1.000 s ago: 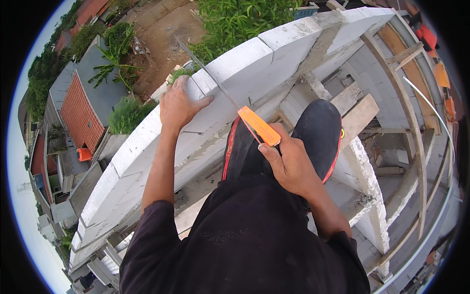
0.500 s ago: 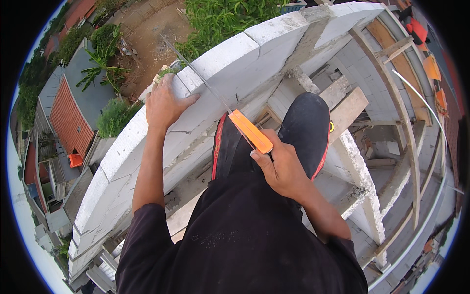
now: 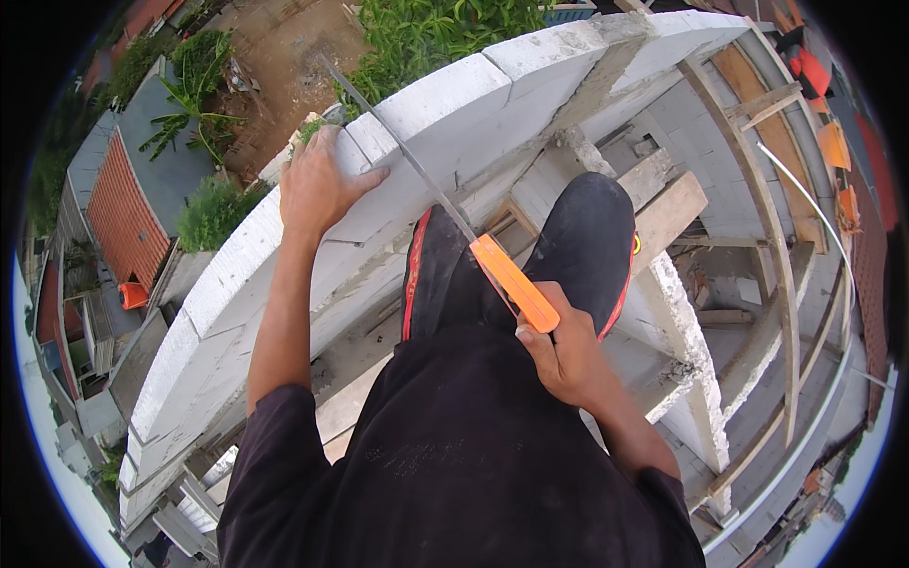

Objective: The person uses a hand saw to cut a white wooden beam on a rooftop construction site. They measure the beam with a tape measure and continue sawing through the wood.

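My right hand (image 3: 565,358) is closed around the orange handle of a handsaw (image 3: 514,282), in front of my knees. Its long metal blade slants up and left across the top of a pale block wall (image 3: 440,106), with the tip reaching past the wall's outer side. My left hand (image 3: 317,185) lies flat over the wall's top just left of the blade, its thumb spread toward the blade. Between that hand and the blade, a narrow dark line runs across the block. How deep the blade sits in the block I cannot tell.
My bent legs (image 3: 592,232) are on the wall's inner side. Wooden planks (image 3: 670,216), a rough-edged cross wall (image 3: 696,350) and a curved timber (image 3: 748,161) stand to the right. Beyond the wall, the ground drops to trees (image 3: 436,38) and a tiled roof (image 3: 133,208).
My right hand has drawn the saw back, down and to the right, toward my body. My left hand keeps its place on the wall. The view has shifted slightly.
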The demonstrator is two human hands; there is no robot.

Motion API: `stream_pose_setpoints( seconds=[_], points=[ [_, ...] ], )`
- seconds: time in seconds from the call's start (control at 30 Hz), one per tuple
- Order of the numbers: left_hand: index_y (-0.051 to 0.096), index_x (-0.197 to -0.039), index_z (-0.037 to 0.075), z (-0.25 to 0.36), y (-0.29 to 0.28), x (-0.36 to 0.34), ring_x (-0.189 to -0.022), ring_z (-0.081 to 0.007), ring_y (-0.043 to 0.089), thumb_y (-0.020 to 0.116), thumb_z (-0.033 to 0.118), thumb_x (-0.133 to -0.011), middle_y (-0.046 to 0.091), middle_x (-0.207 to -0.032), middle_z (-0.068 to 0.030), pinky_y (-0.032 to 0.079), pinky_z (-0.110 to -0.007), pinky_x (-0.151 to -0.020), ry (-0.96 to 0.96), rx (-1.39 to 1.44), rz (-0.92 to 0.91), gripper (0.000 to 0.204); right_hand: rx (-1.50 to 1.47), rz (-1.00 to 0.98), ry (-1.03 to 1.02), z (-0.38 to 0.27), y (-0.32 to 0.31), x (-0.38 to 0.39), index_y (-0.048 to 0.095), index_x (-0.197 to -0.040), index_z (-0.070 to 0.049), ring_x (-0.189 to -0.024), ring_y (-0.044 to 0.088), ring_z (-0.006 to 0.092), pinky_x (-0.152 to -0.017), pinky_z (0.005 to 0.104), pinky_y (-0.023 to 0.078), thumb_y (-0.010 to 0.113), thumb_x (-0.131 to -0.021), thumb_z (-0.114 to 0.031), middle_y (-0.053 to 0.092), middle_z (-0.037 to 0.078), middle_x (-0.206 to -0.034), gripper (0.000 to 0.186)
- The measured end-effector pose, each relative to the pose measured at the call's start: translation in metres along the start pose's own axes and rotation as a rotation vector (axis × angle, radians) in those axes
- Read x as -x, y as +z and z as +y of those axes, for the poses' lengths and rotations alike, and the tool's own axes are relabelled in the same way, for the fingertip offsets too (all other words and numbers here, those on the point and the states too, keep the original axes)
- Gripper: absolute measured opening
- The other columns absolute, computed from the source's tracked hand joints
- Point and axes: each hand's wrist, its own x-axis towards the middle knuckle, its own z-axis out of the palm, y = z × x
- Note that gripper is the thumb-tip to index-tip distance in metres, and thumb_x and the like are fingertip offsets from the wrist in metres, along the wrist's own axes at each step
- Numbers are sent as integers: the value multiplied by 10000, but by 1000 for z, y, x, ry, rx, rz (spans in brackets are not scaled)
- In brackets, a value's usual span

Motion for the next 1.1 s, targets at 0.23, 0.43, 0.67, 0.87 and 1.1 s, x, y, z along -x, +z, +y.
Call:
stream_pose_setpoints(
  seconds=[0.23,0.43,0.67,0.87,1.1],
  points=[
    [616,-1413,28,9,1,-1,-1289,-360,620,861,606,-722,699,-1319,-185,468,-524,-1084,-3,-8,-12,934,-53,16,2,9,-3,-25,559,-1242,-2,-737,652,363,-701,417,514,628,-1073,-298,613,180,-813,348],
    [581,-1442,-3,1,0,1,-1296,-369,615,845,624,-733,670,-1385,-207,453,-502,-1113,-14,6,-43,982,-34,27,-51,6,3,-11,556,-1264,19,-706,648,377,-687,419,518,652,-1061,-290,617,186,-849,383],
    [624,-1393,31,5,-2,0,-1272,-345,627,851,628,-720,707,-1297,-170,454,-508,-1099,-20,7,-15,928,27,-8,-16,2,-3,-29,534,-1288,34,-686,654,392,-656,439,514,643,-1057,-263,612,200,-801,391],
    [632,-1379,40,-4,4,1,-1261,-351,631,861,615,-720,711,-1282,-170,459,-504,-1085,-23,4,14,904,7,29,-45,6,2,-12,529,-1230,23,-693,632,426,-647,455,492,642,-1068,-261,601,218,-758,346],
    [631,-1384,34,9,-3,-2,-1257,-353,634,873,607,-711,714,-1289,-171,458,-501,-1096,-9,7,-7,917,-7,36,-45,22,5,-21,540,-1208,1,-703,645,406,-653,430,500,663,-1051,-247,609,193,-789,318]
  ],
)
